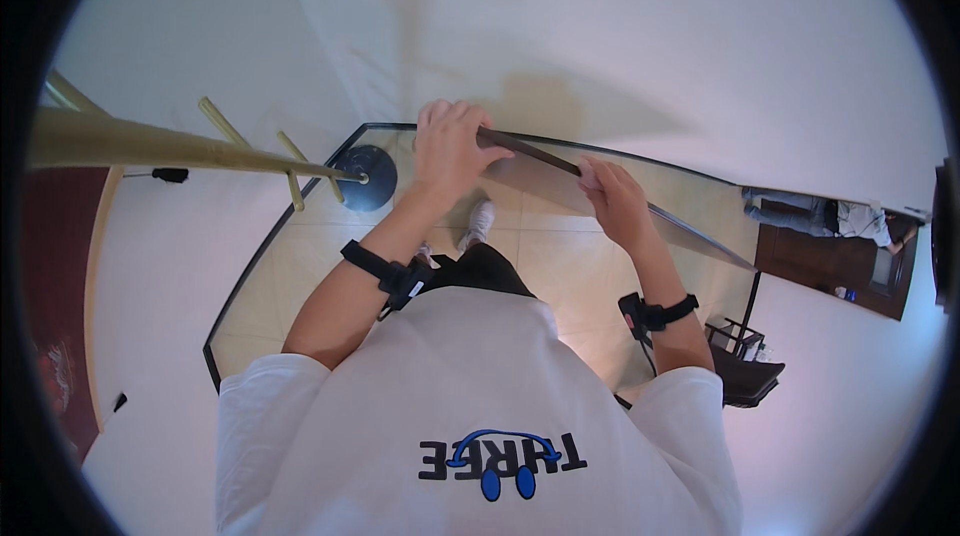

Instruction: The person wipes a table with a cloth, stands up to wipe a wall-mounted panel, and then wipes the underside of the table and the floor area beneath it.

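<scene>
A thin flat panel with a dark brown edge (529, 152) stands upright in front of me, its long edge slanting away to the lower right. My left hand (454, 153) grips the left end of this edge, fingers over the far side and thumb on the near side. Farther right, my right hand (616, 200) is closed around the same edge. Its broad face looks pale and glossy; what it rests on cannot be told. Both forearms wear black straps with small black devices.
To the left, a gold-coloured coat stand (247, 157) with pegs rises from a round dark base (365, 177). White walls border the tiled floor (555, 266). At right are a dark seat (742, 378), a dark wooden door (795, 258) and another person (855, 221).
</scene>
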A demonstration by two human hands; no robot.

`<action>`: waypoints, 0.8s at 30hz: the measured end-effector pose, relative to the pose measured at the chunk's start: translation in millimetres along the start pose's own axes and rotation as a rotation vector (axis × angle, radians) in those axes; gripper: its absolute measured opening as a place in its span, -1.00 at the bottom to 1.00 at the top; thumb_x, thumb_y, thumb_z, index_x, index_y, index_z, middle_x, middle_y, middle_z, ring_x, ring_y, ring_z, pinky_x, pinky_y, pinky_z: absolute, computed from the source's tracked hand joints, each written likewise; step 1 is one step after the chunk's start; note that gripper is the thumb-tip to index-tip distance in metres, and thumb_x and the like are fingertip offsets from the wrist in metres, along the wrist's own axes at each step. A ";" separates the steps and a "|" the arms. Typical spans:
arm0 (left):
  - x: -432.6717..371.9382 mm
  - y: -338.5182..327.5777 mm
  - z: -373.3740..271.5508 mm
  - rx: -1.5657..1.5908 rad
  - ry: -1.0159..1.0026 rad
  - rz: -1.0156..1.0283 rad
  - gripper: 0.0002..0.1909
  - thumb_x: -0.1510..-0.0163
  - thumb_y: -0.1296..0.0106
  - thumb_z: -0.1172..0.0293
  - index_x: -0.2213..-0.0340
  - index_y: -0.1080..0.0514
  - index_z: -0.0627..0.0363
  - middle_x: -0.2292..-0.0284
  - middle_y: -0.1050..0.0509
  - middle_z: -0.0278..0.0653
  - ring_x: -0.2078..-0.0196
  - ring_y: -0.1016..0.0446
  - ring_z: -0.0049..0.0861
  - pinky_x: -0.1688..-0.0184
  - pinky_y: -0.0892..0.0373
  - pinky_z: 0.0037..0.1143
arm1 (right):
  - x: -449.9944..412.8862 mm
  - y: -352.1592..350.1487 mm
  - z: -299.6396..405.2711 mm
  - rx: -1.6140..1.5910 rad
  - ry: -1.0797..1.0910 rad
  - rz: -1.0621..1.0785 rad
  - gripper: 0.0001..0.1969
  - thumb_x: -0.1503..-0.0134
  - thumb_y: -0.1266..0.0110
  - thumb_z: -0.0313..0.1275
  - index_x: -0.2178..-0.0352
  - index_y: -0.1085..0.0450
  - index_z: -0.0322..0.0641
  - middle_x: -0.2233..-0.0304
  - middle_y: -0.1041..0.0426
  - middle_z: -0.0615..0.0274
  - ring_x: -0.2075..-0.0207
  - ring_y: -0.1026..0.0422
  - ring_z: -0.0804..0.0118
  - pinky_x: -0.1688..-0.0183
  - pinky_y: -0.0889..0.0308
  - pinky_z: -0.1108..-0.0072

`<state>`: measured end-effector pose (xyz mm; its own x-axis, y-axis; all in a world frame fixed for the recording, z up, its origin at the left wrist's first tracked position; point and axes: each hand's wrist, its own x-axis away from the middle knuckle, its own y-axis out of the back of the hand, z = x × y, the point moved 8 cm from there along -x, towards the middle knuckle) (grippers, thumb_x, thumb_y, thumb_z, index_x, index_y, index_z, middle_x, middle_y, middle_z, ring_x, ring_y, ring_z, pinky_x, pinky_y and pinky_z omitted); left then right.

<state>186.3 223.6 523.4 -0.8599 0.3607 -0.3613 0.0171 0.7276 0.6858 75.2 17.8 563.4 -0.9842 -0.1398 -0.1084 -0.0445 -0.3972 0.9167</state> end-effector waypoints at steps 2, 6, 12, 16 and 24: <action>0.5 0.0 -0.1 0.022 -0.007 -0.016 -0.53 0.38 -0.41 0.09 0.41 -0.48 0.01 0.43 -0.44 -0.37 0.25 -0.37 -0.31 0.06 -0.21 -0.33 | -23.0 -14.1 16.3 -0.016 -0.007 0.004 -0.71 -0.12 -0.05 -0.50 0.09 -0.33 -0.24 0.24 -0.48 0.03 0.18 -0.44 -0.05 0.17 -0.36 0.29; 6.2 6.1 2.4 0.062 -0.018 -0.100 -0.44 0.37 -0.43 0.18 0.26 -0.46 0.01 0.27 -0.48 -0.33 0.14 -0.39 -0.29 0.00 -0.20 -0.33 | -53.5 -44.6 40.4 -0.073 -0.020 -0.023 -0.76 -0.10 0.01 -0.53 0.15 -0.34 -0.20 0.27 -0.47 0.07 0.20 -0.43 -0.04 0.19 -0.35 0.28; -0.4 25.3 57.2 0.244 0.053 -0.107 -0.43 0.29 -0.42 0.29 0.20 -0.42 0.09 0.17 -0.46 -0.27 0.10 -0.40 -0.35 0.03 -0.31 -0.36 | -63.1 -48.3 45.3 -0.149 -0.055 0.054 -0.81 -0.08 0.03 -0.54 0.23 -0.33 -0.18 0.31 -0.45 0.07 0.19 -0.41 -0.04 0.16 -0.33 0.27; 20.8 -23.7 131.6 0.568 0.370 0.201 -0.45 0.24 -0.42 0.32 0.20 -0.39 0.14 0.17 -0.44 -0.20 0.12 -0.41 -0.46 0.10 -0.36 -0.41 | -67.2 -35.1 46.2 -0.137 -0.076 -0.048 -0.82 -0.08 0.03 -0.55 0.24 -0.34 -0.20 0.33 -0.44 0.07 0.21 -0.40 -0.05 0.17 -0.32 0.26; -0.1 -12.3 85.1 0.368 -0.008 -0.020 -0.49 0.25 -0.43 0.25 0.36 -0.36 0.22 0.47 -0.41 -0.25 0.41 -0.39 -0.36 0.21 -0.37 -0.46 | -65.1 -34.3 43.4 -0.199 -0.067 0.023 -0.75 0.00 0.04 -0.63 0.23 -0.37 -0.22 0.32 -0.44 0.06 0.18 -0.38 -0.07 0.16 -0.31 0.27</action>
<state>229.6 264.3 461.2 -0.8580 0.3476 -0.3781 0.1838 0.8952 0.4059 133.4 80.0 555.8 -0.9940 -0.0932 -0.0567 0.0062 -0.5670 0.8237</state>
